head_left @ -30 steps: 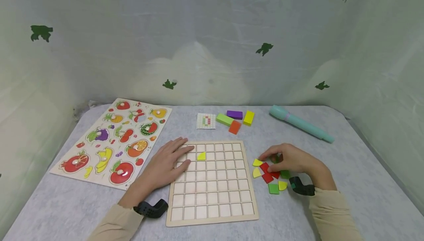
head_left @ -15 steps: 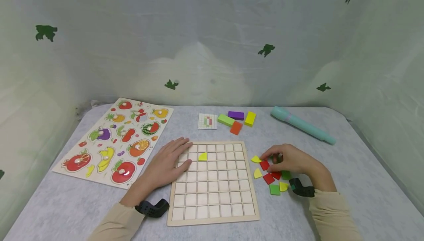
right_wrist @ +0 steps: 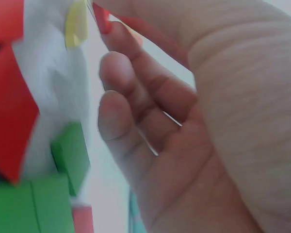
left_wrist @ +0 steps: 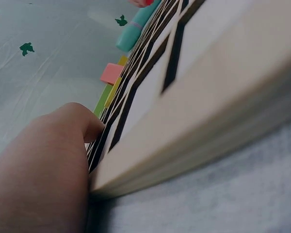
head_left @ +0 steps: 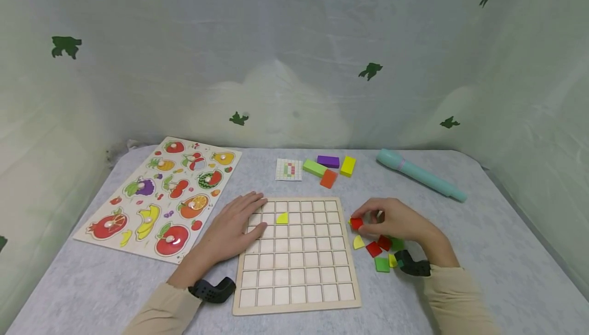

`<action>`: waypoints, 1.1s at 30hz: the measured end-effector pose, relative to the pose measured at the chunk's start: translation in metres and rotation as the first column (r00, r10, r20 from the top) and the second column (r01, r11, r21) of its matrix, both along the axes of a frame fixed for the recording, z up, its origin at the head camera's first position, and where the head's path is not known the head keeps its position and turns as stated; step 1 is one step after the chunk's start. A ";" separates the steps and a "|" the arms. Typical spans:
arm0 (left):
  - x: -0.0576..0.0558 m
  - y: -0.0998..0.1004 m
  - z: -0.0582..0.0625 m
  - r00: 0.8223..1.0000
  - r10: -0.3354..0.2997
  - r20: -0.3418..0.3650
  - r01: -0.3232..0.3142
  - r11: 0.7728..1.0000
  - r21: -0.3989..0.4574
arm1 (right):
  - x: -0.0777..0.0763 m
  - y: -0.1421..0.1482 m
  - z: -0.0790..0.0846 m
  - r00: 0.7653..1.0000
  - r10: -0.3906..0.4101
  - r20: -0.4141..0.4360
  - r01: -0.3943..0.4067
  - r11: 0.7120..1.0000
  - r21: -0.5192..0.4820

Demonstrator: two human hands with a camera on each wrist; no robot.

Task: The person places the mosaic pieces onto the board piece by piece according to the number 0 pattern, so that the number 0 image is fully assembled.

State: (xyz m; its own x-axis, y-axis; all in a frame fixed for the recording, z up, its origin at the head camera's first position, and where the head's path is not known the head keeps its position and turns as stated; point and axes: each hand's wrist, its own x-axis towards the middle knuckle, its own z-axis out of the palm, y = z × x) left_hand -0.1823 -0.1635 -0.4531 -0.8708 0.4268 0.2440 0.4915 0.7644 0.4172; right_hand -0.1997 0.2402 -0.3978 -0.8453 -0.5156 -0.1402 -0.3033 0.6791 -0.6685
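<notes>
While right hand (head_left: 393, 218) pinches red tile (head_left: 356, 223), only wrist view shows palm (right_wrist: 184, 189).

Red tile (head_left: 356, 224) pinched; flat gridded board (head_left: 296, 260) nearby.

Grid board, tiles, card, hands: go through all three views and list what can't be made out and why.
Head view: the grid board's cells under the left hand, hidden by it.
Head view: the full outline of the green tile beside the right hand, hidden by that hand.
Head view: the card's exact pattern, too small.
Right wrist view: part of the red tile, hidden by the thumb.
Left wrist view: most of the right hand, cut off by the top edge.
</notes>
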 end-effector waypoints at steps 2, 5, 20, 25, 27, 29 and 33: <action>0.000 0.000 0.000 1.000 0.001 0.001 -0.001 1.000 0.000 | 0.000 -0.007 -0.001 1.000 0.014 -0.022 -0.014 1.000 -0.015; 0.000 0.000 0.000 1.000 0.004 0.002 -0.004 1.000 -0.002 | 0.000 -0.018 0.000 0.998 0.032 -0.059 -0.034 0.999 -0.026; 0.000 -0.001 0.000 1.000 0.007 0.004 -0.007 1.000 -0.004 | 0.001 -0.070 0.002 0.987 0.011 -0.162 -0.014 1.000 -0.019; 0.000 0.000 0.000 1.000 0.007 0.010 -0.007 1.000 0.000 | -0.001 -0.087 0.000 0.977 0.015 -0.211 -0.018 1.000 -0.011; 0.000 0.000 0.000 1.000 0.009 0.012 -0.009 1.000 0.000 | 0.000 -0.095 -0.002 0.971 0.013 -0.240 -0.017 1.000 -0.016; 0.000 0.001 0.000 1.000 0.012 0.013 -0.012 1.000 -0.001 | 0.001 -0.103 -0.004 0.965 -0.007 -0.262 0.000 1.000 -0.027; 0.000 0.001 0.000 1.000 0.018 0.010 -0.018 1.000 -0.007 | 0.005 -0.119 -0.009 0.951 -0.047 -0.306 0.033 0.998 -0.049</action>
